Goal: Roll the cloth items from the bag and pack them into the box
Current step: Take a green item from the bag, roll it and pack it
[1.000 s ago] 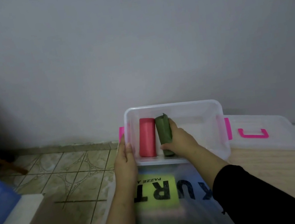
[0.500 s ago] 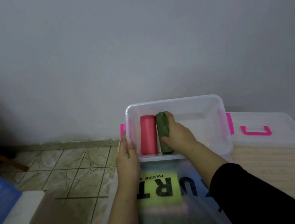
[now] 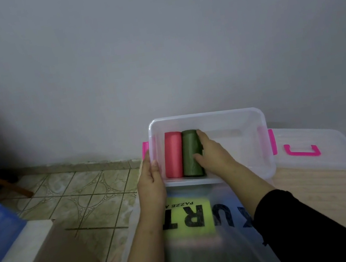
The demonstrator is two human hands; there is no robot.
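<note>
Since earlier, little has shifted: green roll (image 3: 191, 153) is gripped by right hand (image 3: 212, 155) beside pink roll (image 3: 173, 155); box (image 3: 243, 116) edge is clasped by left hand (image 3: 150, 181).

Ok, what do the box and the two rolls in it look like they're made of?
Box: clear, glossy plastic, likely rigid; the wall and contents show through it. Pink roll and green roll: matte, soft-looking, probably fabric, though no weave is visible. The right hand rests on the green one.

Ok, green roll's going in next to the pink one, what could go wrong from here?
The right hand grips the green roll; letting go loosely might let it unroll. The box sits near the table edge, steadied only by the left hand, so it could slide off. The rolls have empty space on their right and may tip or spread.
</note>
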